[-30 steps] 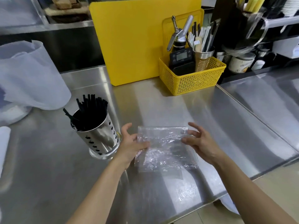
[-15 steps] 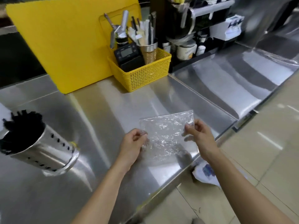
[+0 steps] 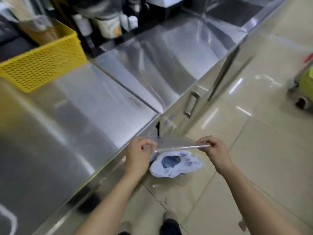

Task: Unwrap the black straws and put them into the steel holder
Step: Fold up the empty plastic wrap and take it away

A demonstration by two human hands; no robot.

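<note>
Presently we find the left hand (image 3: pixel 138 150) and right hand (image 3: pixel 215 148) each pinched shut on one end of the empty clear wrapper (image 3: pixel 179 144), stretched flat above the lined bin (image 3: pixel 176 162) beside the desk (image 3: pixel 71 126). Neither black straws nor steel holder appear in view. We judge the light film may drift past the bin's narrow mouth when released.
</note>
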